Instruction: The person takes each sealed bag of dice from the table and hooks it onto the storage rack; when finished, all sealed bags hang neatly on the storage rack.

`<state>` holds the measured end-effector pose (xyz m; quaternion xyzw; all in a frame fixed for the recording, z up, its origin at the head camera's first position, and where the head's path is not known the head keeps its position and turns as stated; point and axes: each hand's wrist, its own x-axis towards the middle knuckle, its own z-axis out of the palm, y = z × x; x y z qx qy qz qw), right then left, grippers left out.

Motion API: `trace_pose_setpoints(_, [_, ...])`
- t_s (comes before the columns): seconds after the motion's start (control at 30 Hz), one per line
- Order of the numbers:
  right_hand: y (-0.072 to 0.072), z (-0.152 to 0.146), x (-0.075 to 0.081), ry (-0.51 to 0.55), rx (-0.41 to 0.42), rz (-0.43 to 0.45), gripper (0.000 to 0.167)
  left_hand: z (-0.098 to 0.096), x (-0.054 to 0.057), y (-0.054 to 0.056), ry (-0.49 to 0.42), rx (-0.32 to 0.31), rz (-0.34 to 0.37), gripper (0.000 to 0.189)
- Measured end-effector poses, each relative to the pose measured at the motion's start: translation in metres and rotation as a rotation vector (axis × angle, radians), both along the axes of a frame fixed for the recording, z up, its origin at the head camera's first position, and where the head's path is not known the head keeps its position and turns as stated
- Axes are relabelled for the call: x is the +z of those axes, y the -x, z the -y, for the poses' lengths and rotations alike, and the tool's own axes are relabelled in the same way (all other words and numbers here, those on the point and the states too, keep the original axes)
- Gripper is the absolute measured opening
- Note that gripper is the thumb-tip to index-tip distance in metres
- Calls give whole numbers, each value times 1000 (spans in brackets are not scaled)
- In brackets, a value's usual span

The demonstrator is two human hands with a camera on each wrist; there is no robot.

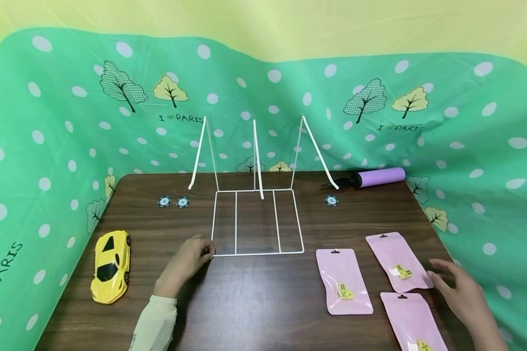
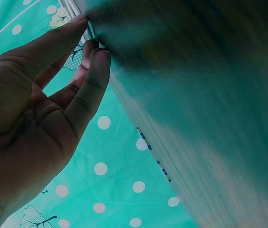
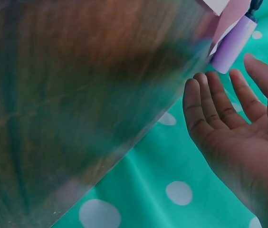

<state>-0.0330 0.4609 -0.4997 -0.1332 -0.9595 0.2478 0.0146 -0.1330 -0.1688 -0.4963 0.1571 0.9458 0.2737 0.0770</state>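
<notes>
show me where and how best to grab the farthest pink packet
I'd pinch the packet by its right edge, coming from the right: it lies nearly flat, so a thin border should be easier to catch than its broad face, and the right hand is at that side.

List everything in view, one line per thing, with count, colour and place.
Wire rack: one, white, centre of the table toward the back
Toy car: one, yellow and black, left side
Chips: three, dark and pale, two left of the rack, one right
Pump: one, purple and black, back right
Packets: three, pink, right side, the nearest cut off by the frame
Dice: count unclear, yellow, on or in the packets
Table: one, brown, beneath everything
Backdrop: green and yellow, patterned, around the table
Sleeve: one, pale, left forearm
Left grip: one, pinching the rack's near left corner
Right grip: one, beside the back right packet, contact unclear
</notes>
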Motion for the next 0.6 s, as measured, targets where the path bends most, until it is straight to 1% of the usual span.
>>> trace_pose_setpoints(0.13, [-1, -3, -1, 29, -24, 63, 47, 0, 1, 0, -3, 1, 10, 16])
trace_pose_setpoints(0.2, [-1, -3, -1, 34, -31, 79, 48, 1, 0, 1, -5, -1, 3, 17])
trace_pose_setpoints(0.37, [-1, -4, -1, 6, -14, 58, 41, 2, -2, 1, -16, -7, -6, 19])
trace_pose_setpoints(0.43, [-1, -4, -2, 1, -17, 63, 39, 2, -2, 1, -13, -11, -1, 18])
trace_pose_setpoints(0.6, [1, -7, -5, 26, -23, 79, 36, 3, -2, 2, -16, -11, 13, 19])
